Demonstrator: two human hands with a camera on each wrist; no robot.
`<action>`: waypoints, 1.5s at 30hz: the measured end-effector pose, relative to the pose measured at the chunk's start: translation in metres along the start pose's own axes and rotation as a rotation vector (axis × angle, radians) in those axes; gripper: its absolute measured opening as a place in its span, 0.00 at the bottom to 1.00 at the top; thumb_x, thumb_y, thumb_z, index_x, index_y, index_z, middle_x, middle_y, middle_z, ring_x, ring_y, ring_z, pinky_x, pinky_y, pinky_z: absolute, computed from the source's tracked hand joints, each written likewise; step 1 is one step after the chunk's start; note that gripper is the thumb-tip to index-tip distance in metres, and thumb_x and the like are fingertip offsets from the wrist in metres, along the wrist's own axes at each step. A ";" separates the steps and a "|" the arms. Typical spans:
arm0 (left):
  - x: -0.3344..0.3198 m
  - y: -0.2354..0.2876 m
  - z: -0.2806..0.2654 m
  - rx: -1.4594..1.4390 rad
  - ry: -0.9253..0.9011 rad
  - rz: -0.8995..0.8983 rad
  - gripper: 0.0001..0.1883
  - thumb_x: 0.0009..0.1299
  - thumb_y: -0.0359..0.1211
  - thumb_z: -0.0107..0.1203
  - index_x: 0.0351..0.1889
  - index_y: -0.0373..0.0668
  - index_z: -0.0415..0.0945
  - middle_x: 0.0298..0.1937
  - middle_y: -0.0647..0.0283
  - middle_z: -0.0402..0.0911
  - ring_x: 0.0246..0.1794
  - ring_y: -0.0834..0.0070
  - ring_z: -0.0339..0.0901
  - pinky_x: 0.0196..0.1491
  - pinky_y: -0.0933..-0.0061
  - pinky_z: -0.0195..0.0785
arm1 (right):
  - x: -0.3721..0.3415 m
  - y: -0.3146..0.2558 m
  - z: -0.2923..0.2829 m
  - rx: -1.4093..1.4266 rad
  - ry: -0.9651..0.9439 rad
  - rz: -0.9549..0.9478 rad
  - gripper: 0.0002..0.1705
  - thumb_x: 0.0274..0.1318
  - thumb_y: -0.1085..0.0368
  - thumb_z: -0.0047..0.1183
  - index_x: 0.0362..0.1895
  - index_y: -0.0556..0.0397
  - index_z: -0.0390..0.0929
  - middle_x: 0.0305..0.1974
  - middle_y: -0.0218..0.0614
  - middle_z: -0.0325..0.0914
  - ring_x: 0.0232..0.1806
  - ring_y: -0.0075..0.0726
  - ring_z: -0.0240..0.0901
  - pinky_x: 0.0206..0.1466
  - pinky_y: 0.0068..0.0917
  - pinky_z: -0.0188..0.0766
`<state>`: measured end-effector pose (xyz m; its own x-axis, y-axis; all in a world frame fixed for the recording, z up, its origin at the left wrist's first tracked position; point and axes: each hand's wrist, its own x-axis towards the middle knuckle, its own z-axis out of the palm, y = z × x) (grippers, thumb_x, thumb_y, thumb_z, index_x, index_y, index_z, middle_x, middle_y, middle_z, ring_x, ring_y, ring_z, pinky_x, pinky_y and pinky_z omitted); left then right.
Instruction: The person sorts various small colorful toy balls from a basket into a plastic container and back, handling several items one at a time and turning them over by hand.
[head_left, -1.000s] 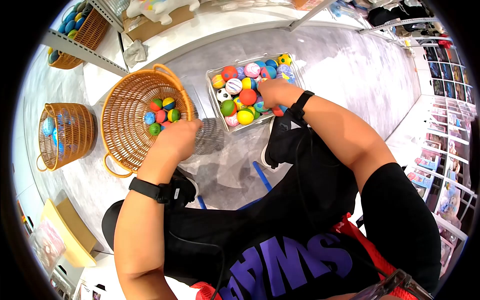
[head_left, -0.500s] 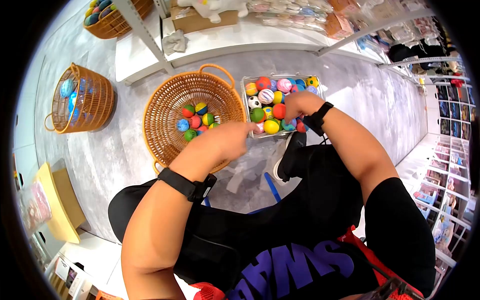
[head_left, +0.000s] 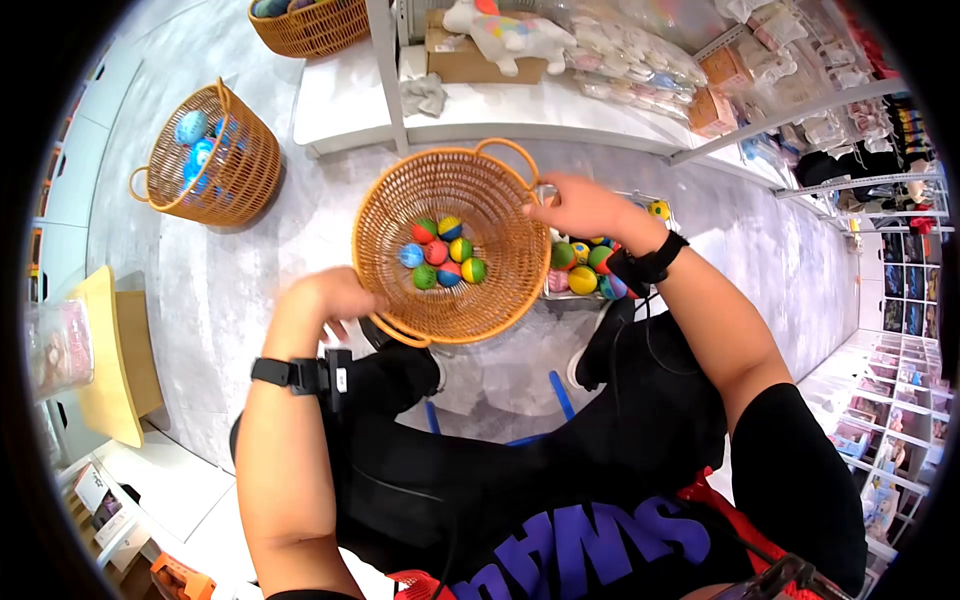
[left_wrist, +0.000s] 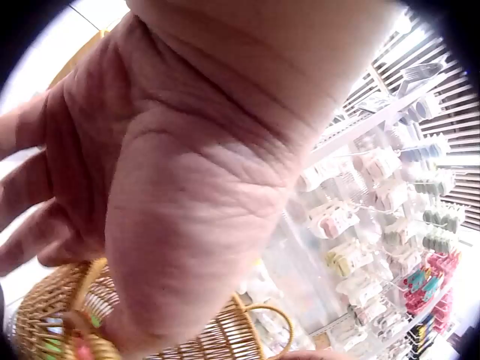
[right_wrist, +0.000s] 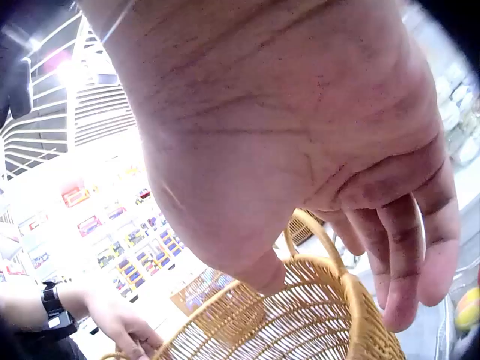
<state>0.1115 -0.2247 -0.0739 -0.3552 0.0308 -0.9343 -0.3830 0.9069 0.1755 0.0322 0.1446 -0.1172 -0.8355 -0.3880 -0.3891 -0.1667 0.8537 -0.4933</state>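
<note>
A round wicker basket (head_left: 380, 235) with loop handles stands on the floor in the head view, several small colourful balls (head_left: 436, 252) in its bottom. My left hand (head_left: 325, 300) is at its near left rim, thumb close to the lower handle and the other fingers extended. At the far right rim, beside the upper handle (head_left: 512, 152), is my right hand (head_left: 590, 212). The right wrist view shows its thumb by the rim and its fingers (right_wrist: 405, 247) hanging loosely outside. A clear tray (head_left: 672, 222) of more balls (head_left: 580, 280) lies right of the basket, partly hidden by my right hand and wrist.
Another wicker basket (head_left: 255, 165) with blue balls stands at the upper left. A low white shelf (head_left: 480, 125) runs behind, carrying a box, a white plush animal (head_left: 515, 38) and bagged goods. A yellow wooden piece (head_left: 110, 360) is at the left.
My left hand has gone from above the basket's right side to its left rim. My right hand has left the balls in the tray for the basket's right rim. The head view has turned left.
</note>
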 end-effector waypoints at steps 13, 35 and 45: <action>0.039 -0.037 0.038 -0.777 0.191 0.302 0.20 0.77 0.27 0.50 0.64 0.23 0.72 0.49 0.48 0.87 0.42 0.63 0.91 0.46 0.66 0.89 | 0.015 0.027 0.048 0.075 0.217 -0.161 0.25 0.67 0.63 0.52 0.62 0.66 0.75 0.43 0.58 0.88 0.43 0.61 0.88 0.50 0.50 0.82; 0.050 -0.009 0.049 -0.014 0.641 0.464 0.43 0.72 0.28 0.53 0.83 0.32 0.45 0.55 0.30 0.84 0.59 0.38 0.82 0.62 0.50 0.77 | -0.001 0.018 0.023 0.057 0.222 0.153 0.31 0.64 0.46 0.57 0.49 0.67 0.84 0.47 0.64 0.85 0.52 0.67 0.84 0.57 0.52 0.79; 0.056 -0.011 0.044 -0.296 0.430 0.414 0.44 0.77 0.26 0.52 0.86 0.38 0.36 0.44 0.46 0.87 0.32 0.62 0.89 0.34 0.63 0.82 | -0.006 -0.008 0.001 0.044 0.100 0.234 0.29 0.60 0.47 0.60 0.49 0.64 0.82 0.47 0.62 0.86 0.51 0.63 0.85 0.54 0.52 0.80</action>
<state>0.1335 -0.2146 -0.1419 -0.8083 0.1259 -0.5752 -0.3381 0.7005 0.6285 0.0390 0.1397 -0.1116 -0.8965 -0.1438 -0.4191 0.0580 0.8996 -0.4328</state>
